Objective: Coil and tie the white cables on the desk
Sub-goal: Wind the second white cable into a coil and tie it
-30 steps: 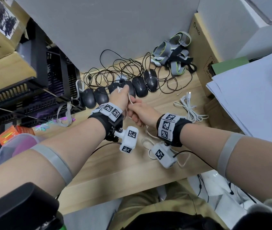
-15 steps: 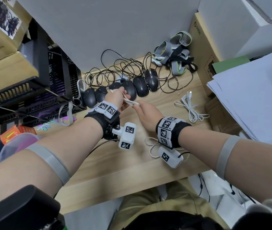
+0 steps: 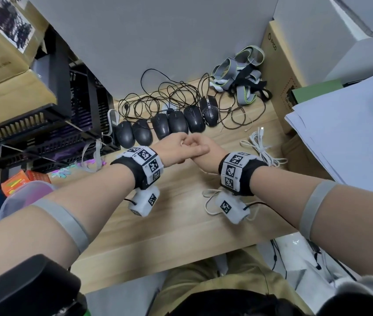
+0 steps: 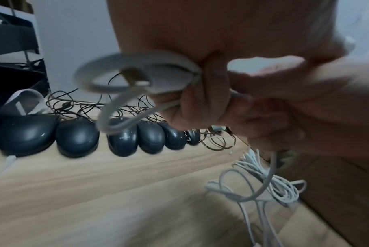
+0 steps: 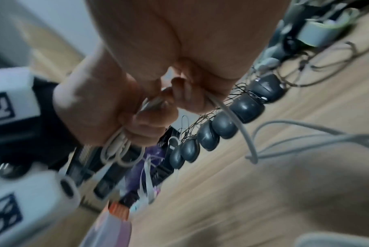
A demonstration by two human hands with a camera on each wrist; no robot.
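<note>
A white cable (image 4: pixel 124 80) is bunched in small loops in my left hand (image 3: pixel 176 144), whose fingers curl round it above the wooden desk (image 3: pixel 181 224). My right hand (image 3: pixel 206 149) is pressed against the left and pinches the same cable (image 5: pixel 232 117). Its free length hangs down and trails in a slack loop (image 3: pixel 210 201) under my right wrist. In the right wrist view the loops (image 5: pixel 116 150) stick out below the left fist. A second white cable (image 3: pixel 263 147) lies bundled on the desk to the right.
Several black mice (image 3: pixel 172 124) sit in a row just beyond my hands, with tangled black cords behind. Grey straps (image 3: pixel 240 74) lie at the back right. Black crates (image 3: pixel 44 124) stand left, a cardboard box (image 3: pixel 279 71) and stacked papers (image 3: pixel 351 137) right.
Half a second ago my right hand was a little apart from the left with the cable stretched between them. Now the two hands are pressed together again, slightly farther from me.
</note>
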